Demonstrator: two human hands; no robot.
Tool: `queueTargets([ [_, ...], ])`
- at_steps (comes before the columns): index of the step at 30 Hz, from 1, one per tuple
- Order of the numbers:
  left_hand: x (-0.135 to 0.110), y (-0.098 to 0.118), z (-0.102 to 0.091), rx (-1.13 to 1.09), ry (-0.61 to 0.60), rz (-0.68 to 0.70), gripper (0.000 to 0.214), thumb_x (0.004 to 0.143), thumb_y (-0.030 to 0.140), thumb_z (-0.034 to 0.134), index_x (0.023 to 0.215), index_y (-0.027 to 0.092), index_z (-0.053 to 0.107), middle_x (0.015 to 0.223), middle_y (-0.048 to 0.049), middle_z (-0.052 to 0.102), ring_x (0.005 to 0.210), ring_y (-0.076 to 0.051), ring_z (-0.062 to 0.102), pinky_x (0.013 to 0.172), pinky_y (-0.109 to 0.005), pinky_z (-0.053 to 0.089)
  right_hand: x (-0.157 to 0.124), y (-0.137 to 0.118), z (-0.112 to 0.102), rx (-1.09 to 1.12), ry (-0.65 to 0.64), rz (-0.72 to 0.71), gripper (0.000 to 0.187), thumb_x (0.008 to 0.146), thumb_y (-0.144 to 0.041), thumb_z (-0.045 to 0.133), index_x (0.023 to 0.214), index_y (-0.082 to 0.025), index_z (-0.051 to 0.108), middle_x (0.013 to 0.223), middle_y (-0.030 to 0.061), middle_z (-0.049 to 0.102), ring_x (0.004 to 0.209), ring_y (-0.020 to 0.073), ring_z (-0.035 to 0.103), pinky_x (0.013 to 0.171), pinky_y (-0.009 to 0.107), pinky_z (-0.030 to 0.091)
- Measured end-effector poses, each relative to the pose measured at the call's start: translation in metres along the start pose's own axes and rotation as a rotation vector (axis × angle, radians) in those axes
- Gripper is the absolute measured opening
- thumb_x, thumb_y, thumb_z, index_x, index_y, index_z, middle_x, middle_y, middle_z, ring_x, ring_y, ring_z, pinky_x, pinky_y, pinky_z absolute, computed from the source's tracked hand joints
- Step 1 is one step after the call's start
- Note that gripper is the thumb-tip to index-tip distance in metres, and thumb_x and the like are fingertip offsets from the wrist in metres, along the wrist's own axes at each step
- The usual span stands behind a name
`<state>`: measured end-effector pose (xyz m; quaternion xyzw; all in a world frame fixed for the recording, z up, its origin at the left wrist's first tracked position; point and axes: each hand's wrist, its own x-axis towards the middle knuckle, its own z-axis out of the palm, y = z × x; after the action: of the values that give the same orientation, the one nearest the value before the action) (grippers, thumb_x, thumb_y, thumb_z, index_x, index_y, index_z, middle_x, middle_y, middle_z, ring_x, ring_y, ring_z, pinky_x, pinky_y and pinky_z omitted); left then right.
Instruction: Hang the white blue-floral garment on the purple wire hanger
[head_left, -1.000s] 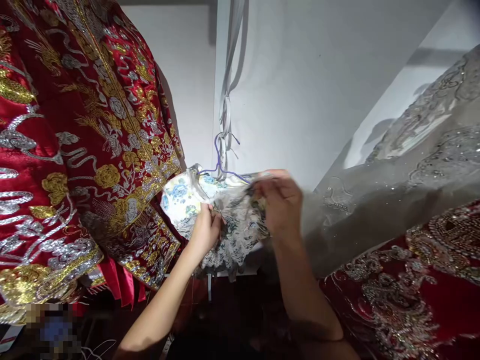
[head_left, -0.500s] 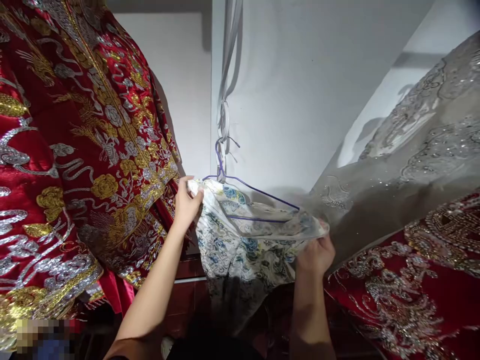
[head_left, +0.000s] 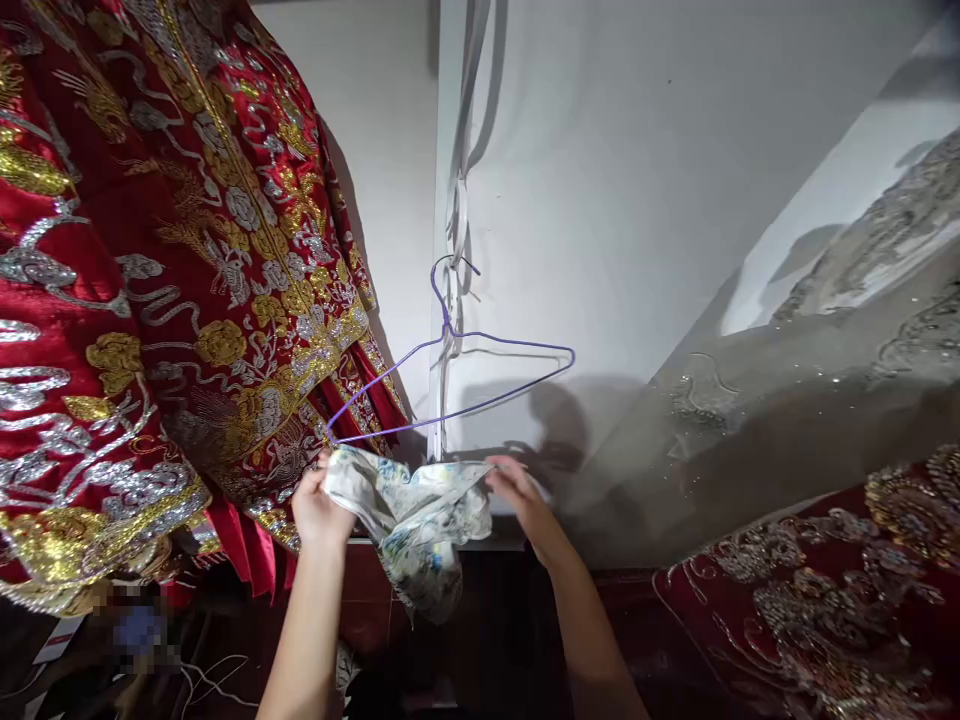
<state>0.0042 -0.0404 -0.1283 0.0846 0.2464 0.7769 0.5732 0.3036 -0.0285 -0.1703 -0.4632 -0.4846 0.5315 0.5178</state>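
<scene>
One floral garment point(head_left: 431, 530) is hanging between left hand point(head_left: 322, 505) and right hand point(head_left: 523, 492), both grips clamping it beneath a purple hanger point(head_left: 448, 323).

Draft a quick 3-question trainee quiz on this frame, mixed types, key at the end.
1. Multiple choice. What colour is the wire hanger?
A) green
B) purple
C) orange

2. True or false. The left hand grips the floral garment, which is off the hanger.

3. Fill in. The jacket at the left of the picture, embroidered in gold and silver, has a ____ ground.

Key
1. B
2. True; the fingers are closed on the garment's left end, and no cloth lies over the hanger's shoulders.
3. red
</scene>
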Motion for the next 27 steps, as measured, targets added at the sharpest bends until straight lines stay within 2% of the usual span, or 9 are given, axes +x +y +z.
queueTargets([
  [3, -0.037, -0.036, 0.004, 0.089, -0.053, -0.130, 0.018, 0.063, 0.013, 0.062, 0.080, 0.018, 0.058, 0.074, 0.0005, 0.061, 0.065, -0.012, 0.060, 0.066, -0.024, 0.051, -0.016, -0.005, 0.024, -0.237, -0.253, 0.040, 0.031, 0.084, -0.050, 0.066, 0.096, -0.024, 0.077, 0.105, 0.0082, 0.073, 0.107, 0.0280, 0.065, 0.095, 0.042, 0.051],
  [6, -0.078, -0.066, 0.031, 0.518, -0.321, -0.178, 0.011, 0.074, 0.018, 0.060, 0.084, 0.020, 0.061, 0.079, -0.0006, 0.059, 0.069, -0.015, 0.057, 0.065, -0.025, 0.047, -0.028, -0.011, 0.048, -0.014, -0.426, 0.198, 0.044, 0.092, -0.058, 0.052, 0.094, -0.022, 0.077, 0.094, 0.0088, 0.074, 0.094, 0.0279, 0.069, 0.082, 0.042, 0.056],
  [11, -0.118, -0.047, 0.074, 1.260, -0.896, -0.039, 0.034, 0.084, 0.017, 0.059, 0.116, 0.029, 0.064, 0.107, -0.0026, 0.068, 0.099, -0.023, 0.062, 0.090, -0.033, 0.045, -0.031, -0.018, 0.061, 0.217, -0.138, 0.283, 0.051, 0.086, -0.068, 0.051, 0.066, -0.023, 0.062, 0.054, 0.0022, 0.055, 0.058, 0.0225, 0.060, 0.052, 0.034, 0.051],
  [13, -0.113, -0.021, 0.080, 1.377, -1.053, -0.071, 0.034, 0.089, 0.020, 0.057, 0.120, 0.032, 0.065, 0.109, -0.0024, 0.071, 0.099, -0.024, 0.065, 0.091, -0.033, 0.046, -0.031, -0.022, 0.054, 0.202, -0.050, 0.242, 0.046, 0.080, -0.066, 0.059, 0.063, -0.023, 0.057, 0.056, 0.0018, 0.054, 0.061, 0.0216, 0.060, 0.055, 0.032, 0.051],
  [15, -0.097, 0.001, 0.080, 1.442, -1.048, -0.051, 0.032, 0.094, 0.024, 0.053, 0.122, 0.032, 0.066, 0.108, -0.0029, 0.072, 0.101, -0.024, 0.066, 0.093, -0.034, 0.047, -0.034, -0.030, 0.046, 0.145, -0.087, 0.232, 0.039, 0.072, -0.060, 0.068, 0.069, -0.022, 0.060, 0.067, 0.0027, 0.060, 0.070, 0.0216, 0.062, 0.062, 0.031, 0.051],
  [18, -0.071, 0.011, 0.071, 1.461, -0.992, 0.030, 0.044, 0.090, 0.027, 0.061, 0.134, 0.032, 0.058, 0.125, -0.0049, 0.067, 0.118, -0.025, 0.060, 0.104, -0.036, 0.043, -0.042, -0.053, 0.039, -0.095, -0.453, 0.296, 0.033, 0.066, -0.051, 0.075, 0.076, -0.022, 0.063, 0.068, 0.0003, 0.059, 0.066, 0.0185, 0.055, 0.058, 0.028, 0.045],
  [22, -0.052, -0.011, 0.046, 1.436, -1.337, -0.194, 0.037, 0.074, 0.028, 0.078, 0.109, 0.019, 0.071, 0.104, -0.0040, 0.071, 0.097, -0.024, 0.064, 0.089, -0.031, 0.049, -0.041, -0.100, 0.041, -0.483, -0.894, 0.126, 0.023, 0.074, -0.039, 0.072, 0.068, -0.020, 0.060, 0.062, -0.0026, 0.050, 0.060, 0.0135, 0.043, 0.054, 0.026, 0.035],
  [25, -0.042, -0.012, 0.031, 1.491, -1.409, -0.310, 0.025, 0.081, 0.038, 0.072, 0.084, 0.013, 0.071, 0.078, -0.0001, 0.067, 0.071, -0.015, 0.057, 0.070, -0.024, 0.046, -0.032, -0.136, 0.041, -0.594, -0.952, -0.008, 0.025, 0.083, -0.030, 0.061, 0.063, -0.018, 0.054, 0.060, -0.0033, 0.045, 0.058, 0.0107, 0.041, 0.054, 0.025, 0.033],
  [27, -0.032, 0.000, 0.027, 1.554, -1.379, -0.274, 0.032, 0.081, 0.045, 0.070, 0.077, 0.013, 0.068, 0.073, 0.0010, 0.063, 0.067, -0.013, 0.052, 0.065, -0.022, 0.041, -0.028, -0.154, 0.040, -0.637, -0.843, -0.144, 0.016, 0.085, -0.022, 0.054, 0.071, -0.017, 0.059, 0.065, -0.0022, 0.052, 0.061, 0.0111, 0.044, 0.058, 0.024, 0.035],
])
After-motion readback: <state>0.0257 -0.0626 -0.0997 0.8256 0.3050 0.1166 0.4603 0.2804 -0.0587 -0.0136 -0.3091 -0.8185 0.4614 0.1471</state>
